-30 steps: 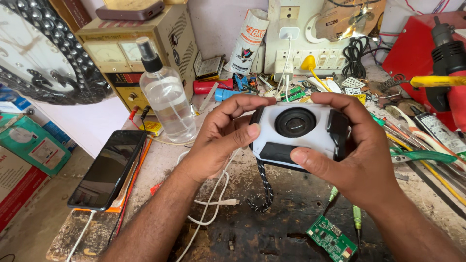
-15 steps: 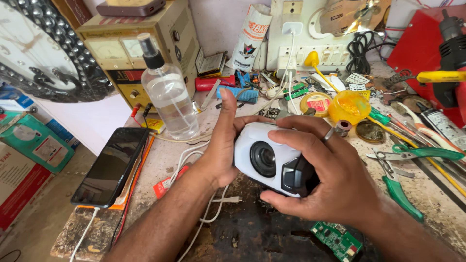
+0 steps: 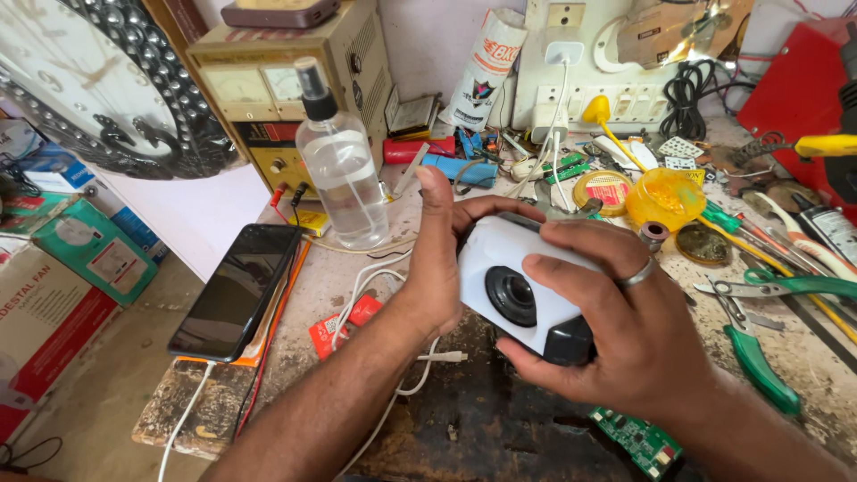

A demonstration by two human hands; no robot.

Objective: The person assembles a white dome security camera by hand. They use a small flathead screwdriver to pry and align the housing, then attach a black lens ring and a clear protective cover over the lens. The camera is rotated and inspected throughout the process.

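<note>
A small white camera-like device [image 3: 509, 286] with a round black lens and a black corner is held over the worn workbench. My left hand [image 3: 437, 259] grips its left side, thumb pointing up. My right hand [image 3: 625, 330], a ring on one finger, wraps over its top and right side, fingers curled across the front. The device is tilted, lens facing down-left toward me. A green circuit board [image 3: 643, 442] lies on the bench just below my right hand.
A clear spray bottle [image 3: 344, 170] stands behind my left hand. A black phone [image 3: 237, 290] lies at the left on a charging cable. Green-handled pliers [image 3: 759, 361], screwdrivers, a yellow funnel [image 3: 665, 196] and a power strip [image 3: 580, 80] crowd the right and back.
Both hands have turned the white device from facing me squarely to tilted left, and brought it lower and closer. My right hand now covers more of its top.
</note>
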